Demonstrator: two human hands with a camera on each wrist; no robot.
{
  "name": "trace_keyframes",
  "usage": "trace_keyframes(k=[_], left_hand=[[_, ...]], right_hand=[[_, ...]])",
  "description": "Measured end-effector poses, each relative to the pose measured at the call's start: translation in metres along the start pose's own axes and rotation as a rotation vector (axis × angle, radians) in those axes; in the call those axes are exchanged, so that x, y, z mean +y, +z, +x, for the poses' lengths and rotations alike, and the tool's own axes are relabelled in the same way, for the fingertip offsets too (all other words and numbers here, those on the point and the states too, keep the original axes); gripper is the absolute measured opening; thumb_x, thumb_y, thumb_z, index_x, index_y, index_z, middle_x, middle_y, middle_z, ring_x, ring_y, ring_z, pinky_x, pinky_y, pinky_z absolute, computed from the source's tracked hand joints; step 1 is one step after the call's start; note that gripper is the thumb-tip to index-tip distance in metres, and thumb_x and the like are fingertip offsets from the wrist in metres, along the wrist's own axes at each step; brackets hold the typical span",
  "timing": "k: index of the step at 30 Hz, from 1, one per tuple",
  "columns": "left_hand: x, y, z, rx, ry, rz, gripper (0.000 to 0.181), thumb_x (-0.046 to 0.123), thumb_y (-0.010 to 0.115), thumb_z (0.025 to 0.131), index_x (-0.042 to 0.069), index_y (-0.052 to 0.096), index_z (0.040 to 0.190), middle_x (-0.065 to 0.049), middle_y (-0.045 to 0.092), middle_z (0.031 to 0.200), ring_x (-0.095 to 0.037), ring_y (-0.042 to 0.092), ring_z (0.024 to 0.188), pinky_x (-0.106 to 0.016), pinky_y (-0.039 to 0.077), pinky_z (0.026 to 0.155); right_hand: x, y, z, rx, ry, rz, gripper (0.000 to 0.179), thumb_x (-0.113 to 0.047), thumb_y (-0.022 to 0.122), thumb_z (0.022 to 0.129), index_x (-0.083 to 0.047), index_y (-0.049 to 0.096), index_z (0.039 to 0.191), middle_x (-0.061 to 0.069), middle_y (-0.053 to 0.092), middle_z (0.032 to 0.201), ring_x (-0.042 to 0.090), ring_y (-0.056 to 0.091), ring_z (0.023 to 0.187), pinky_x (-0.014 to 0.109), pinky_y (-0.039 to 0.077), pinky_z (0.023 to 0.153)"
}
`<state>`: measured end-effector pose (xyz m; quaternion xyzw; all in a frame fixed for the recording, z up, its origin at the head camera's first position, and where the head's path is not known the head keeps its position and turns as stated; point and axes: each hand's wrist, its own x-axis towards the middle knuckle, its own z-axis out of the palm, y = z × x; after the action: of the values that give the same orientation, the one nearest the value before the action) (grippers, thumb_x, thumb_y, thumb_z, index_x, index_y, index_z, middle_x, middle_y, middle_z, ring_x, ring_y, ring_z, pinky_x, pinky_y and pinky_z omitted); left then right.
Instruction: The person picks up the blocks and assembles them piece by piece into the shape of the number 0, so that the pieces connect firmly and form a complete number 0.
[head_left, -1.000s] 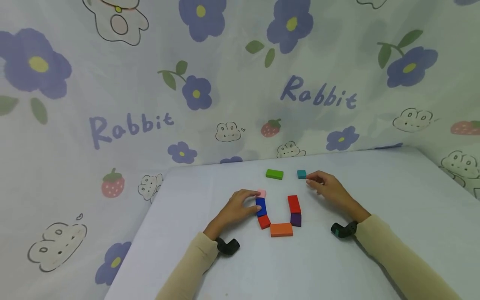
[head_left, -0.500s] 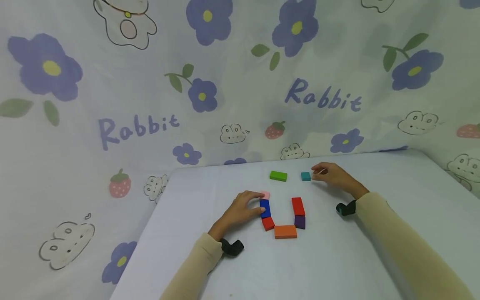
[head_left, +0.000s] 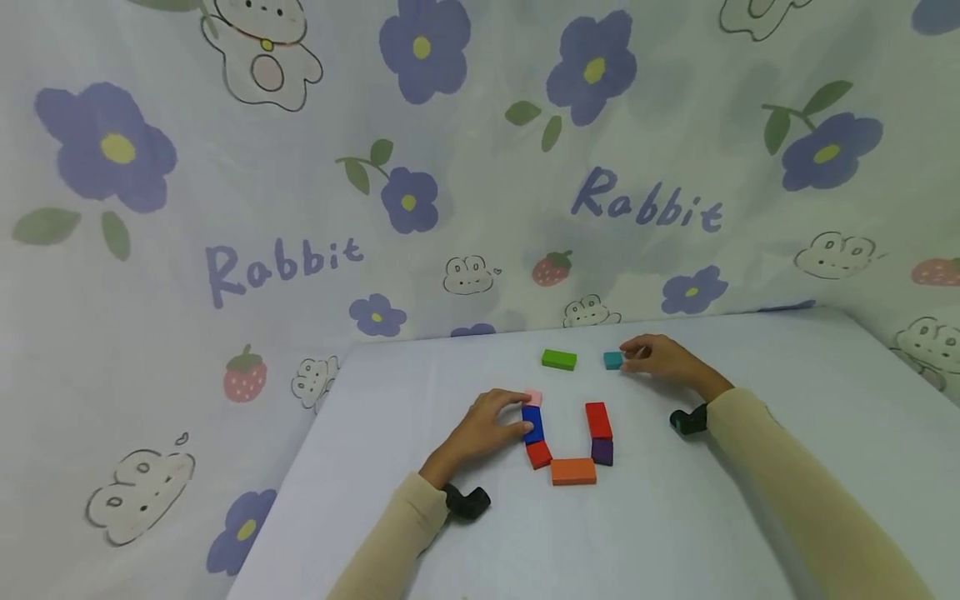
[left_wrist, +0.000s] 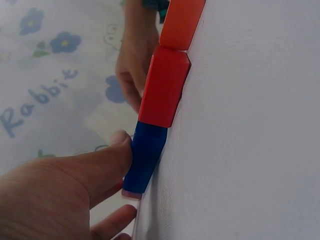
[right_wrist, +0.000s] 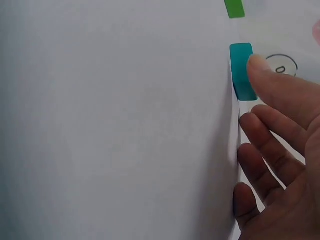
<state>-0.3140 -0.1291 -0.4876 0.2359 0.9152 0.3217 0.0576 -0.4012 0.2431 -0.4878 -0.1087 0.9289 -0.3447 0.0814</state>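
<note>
My left hand (head_left: 480, 427) lies beside the left side of a U of coloured blocks. Its thumb touches the blue block (head_left: 532, 425), and its index fingertip is at the small pink block (head_left: 533, 398). In the left wrist view the thumb (left_wrist: 117, 152) presses the blue block's side. Farther back, my right hand (head_left: 663, 362) reaches to a small teal block (head_left: 612, 361). The right wrist view has its thumb overlapping the teal block (right_wrist: 240, 65), with the other fingers loosely bent beside it. A red block (head_left: 538, 455) adjoins the blue one at its near end.
An orange block (head_left: 573, 472) forms the near side of the U. On the right stand a purple block (head_left: 602, 452) and a longer red block (head_left: 598, 421). Behind lies a green block (head_left: 559, 360). A printed cloth (head_left: 450, 167) hangs beyond the white table (head_left: 637, 542).
My right hand first drew slightly away behind the teal block, then came back with fingertips right at it. My left hand keeps its place at the blue and pink blocks. The head view shifted slightly.
</note>
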Motion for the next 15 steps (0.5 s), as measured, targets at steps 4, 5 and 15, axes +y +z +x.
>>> trace_keyframes(k=[4,5,15], left_hand=[[-0.0036,0.0009,-0.0023,0.008,0.015,0.01,0.053,0.058,0.057,0.083,0.036,0.049,0.131,0.005,0.047,0.137,-0.022,0.037,0.13,-0.05,0.035,0.103],[-0.0036,0.0011,-0.0017,0.008,0.019,0.013,0.053,0.059,0.056,0.083,0.035,0.049,0.131,0.005,0.047,0.136,-0.022,0.037,0.129,-0.049,0.035,0.104],[-0.0037,0.0002,-0.003,0.004,0.019,0.026,0.053,0.058,0.056,0.083,0.037,0.047,0.131,0.006,0.047,0.136,-0.021,0.037,0.129,-0.049,0.034,0.104]], right_hand=[[-0.0034,0.0055,0.0001,0.007,-0.009,0.002,0.058,-0.045,0.069,0.079,-0.014,0.056,0.126,0.008,0.058,0.114,0.024,0.052,0.102,0.041,0.045,0.086],[-0.0039,0.005,0.0001,0.007,-0.008,0.001,0.057,-0.044,0.069,0.079,-0.013,0.056,0.126,0.008,0.058,0.114,0.025,0.052,0.102,0.041,0.045,0.086],[-0.0085,0.0045,-0.0013,0.012,0.001,-0.016,0.046,-0.039,0.068,0.083,-0.015,0.059,0.121,0.007,0.058,0.112,0.024,0.053,0.099,0.039,0.046,0.083]])
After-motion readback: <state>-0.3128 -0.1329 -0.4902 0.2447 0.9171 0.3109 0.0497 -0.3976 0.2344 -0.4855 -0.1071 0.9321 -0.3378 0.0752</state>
